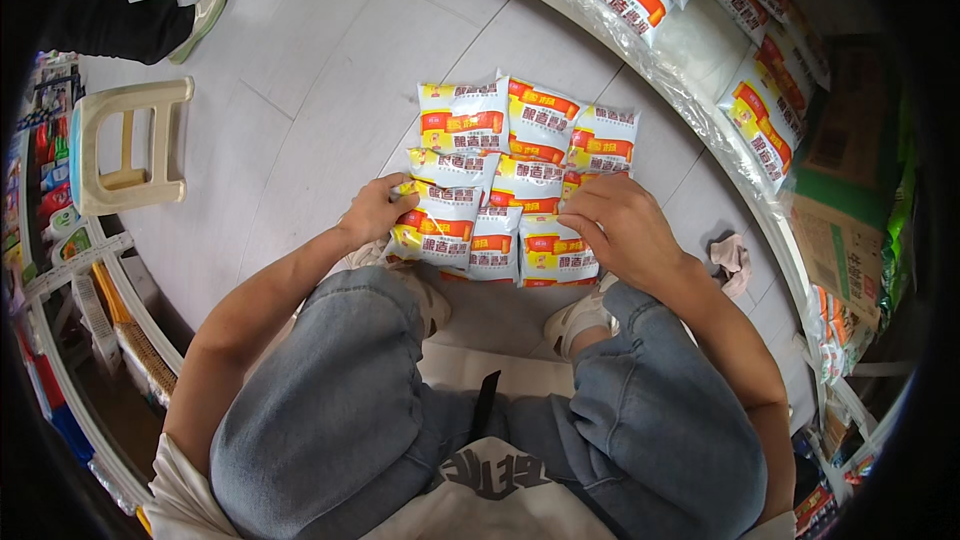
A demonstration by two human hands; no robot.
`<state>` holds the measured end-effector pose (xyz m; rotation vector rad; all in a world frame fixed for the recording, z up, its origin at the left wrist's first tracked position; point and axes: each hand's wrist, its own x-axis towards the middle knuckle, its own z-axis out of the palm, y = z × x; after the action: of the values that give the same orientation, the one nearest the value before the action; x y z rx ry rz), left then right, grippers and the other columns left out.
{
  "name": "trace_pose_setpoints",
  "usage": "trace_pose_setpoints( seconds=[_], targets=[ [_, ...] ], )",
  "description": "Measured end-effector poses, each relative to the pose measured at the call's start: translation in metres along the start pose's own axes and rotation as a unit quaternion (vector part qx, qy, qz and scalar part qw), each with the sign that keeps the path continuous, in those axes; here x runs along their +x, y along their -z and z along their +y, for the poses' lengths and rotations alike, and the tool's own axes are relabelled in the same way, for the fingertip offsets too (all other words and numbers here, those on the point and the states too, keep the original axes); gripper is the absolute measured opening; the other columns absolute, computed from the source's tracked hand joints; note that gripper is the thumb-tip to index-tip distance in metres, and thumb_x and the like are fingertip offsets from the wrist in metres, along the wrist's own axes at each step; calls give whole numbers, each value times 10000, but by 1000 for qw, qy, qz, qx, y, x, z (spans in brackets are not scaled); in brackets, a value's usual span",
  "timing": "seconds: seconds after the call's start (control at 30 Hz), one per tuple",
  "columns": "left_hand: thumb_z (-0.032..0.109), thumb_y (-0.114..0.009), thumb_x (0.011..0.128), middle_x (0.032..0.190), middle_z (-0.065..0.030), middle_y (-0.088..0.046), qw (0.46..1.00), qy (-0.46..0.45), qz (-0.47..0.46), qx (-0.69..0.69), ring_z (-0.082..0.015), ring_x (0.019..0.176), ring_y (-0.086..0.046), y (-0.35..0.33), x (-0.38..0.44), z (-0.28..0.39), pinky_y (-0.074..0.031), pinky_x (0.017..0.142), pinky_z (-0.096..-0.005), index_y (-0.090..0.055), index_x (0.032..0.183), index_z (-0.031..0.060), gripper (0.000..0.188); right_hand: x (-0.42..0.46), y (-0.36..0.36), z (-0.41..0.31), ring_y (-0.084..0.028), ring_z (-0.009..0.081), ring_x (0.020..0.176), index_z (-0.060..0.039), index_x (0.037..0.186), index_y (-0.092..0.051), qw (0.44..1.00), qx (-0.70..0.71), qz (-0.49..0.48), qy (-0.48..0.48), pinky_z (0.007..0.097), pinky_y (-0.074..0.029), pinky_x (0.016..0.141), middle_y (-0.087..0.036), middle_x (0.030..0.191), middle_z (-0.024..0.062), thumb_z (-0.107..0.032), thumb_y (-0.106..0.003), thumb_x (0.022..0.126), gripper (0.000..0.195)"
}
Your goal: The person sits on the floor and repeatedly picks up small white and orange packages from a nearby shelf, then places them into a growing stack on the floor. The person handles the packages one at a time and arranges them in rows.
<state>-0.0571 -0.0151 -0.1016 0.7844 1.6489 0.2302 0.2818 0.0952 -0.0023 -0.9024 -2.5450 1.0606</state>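
Observation:
Several white, red and yellow plastic pouches of soy sauce lie in overlapping rows on the grey floor between my feet. My left hand (381, 208) pinches the upper left corner of the near left soy sauce pouch (433, 223). On the other side, my right hand (619, 225) is at the right edge of the group, its fingers bent over a partly hidden pouch (571, 184) and its thumb above the near right pouch (559, 251). Whether the right fingers grip that pouch is hidden. Farther off lie the top left pouch (463, 118) and the top middle pouch (541, 120).
A low shelf with plastic film (660, 60) holds more pouches (765, 116) at the right, beside a cardboard box (836, 247). A crumpled cloth (730, 264) lies on the floor. At the left are a plastic stool (180, 142), another person's shoe (201, 26) and stocked shelves (79, 266).

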Motion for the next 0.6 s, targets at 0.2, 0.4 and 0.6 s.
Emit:
trace_pose_setpoints(
  seconds=[0.2,0.4,0.6],
  targets=[
    [294,-772,843,990,-232,-689,985,-67,33,154,-299,925,-686,3,-4,16,-526,829,-388,-595,1111,-33,458,6,25,17,-624,339,788,6,805,-663,994,-36,105,-22,428,-499,728,-641,802,149,-95,-673,845,109],
    [277,-817,790,1086,-196,-632,950,-101,75,284,-340,1017,-645,3,-4,21,-519,880,-392,-606,1101,-20,479,50,84,42,-602,295,672,5,825,-680,940,-109,309,-97,374,-479,627,-638,757,146,-213,-696,878,225],
    [259,-796,820,1083,-146,-598,930,-181,161,276,-302,1024,-624,2,-13,46,-514,893,-380,-601,1097,21,414,109,128,89,-523,159,522,-22,726,-636,888,98,290,-344,316,-424,531,-583,610,70,-567,-644,875,564]
  ],
)
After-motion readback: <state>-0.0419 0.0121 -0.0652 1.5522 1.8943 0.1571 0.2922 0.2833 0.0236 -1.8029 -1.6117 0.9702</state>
